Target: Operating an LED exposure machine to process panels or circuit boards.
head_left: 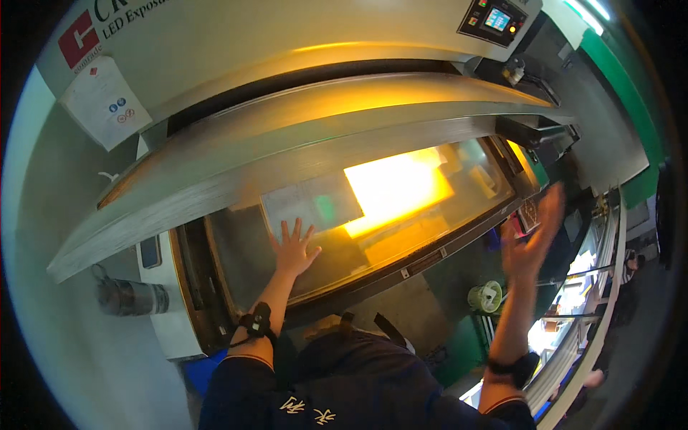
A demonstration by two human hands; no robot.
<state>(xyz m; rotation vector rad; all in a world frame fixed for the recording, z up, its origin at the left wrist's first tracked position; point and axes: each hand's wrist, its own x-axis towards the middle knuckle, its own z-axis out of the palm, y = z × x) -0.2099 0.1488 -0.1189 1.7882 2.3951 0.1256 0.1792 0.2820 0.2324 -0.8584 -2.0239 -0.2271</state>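
My left hand [292, 251] lies with its fingers spread over the near edge of a pale rectangular panel [308, 201] on the machine's glass bed [240, 251]. It grips nothing. My right hand [532, 240] is raised off the bed's right end, slightly blurred, its palm turned inward and fingers stretched up, holding nothing. Strong yellow-white light [394, 186] glows on the middle of the bed and hides detail there. Above the bed's far side runs a long metal lid edge [301, 158], lifted, with a black handle [530, 132] near its right end.
At left, a dark bottle [132, 297] and a phone [150, 252] are beside the bed. A control panel with a lit screen [497, 20] is on the machine's upper right. A light green round container [485, 296] stands low by my right forearm; a person [633, 265] is far right.
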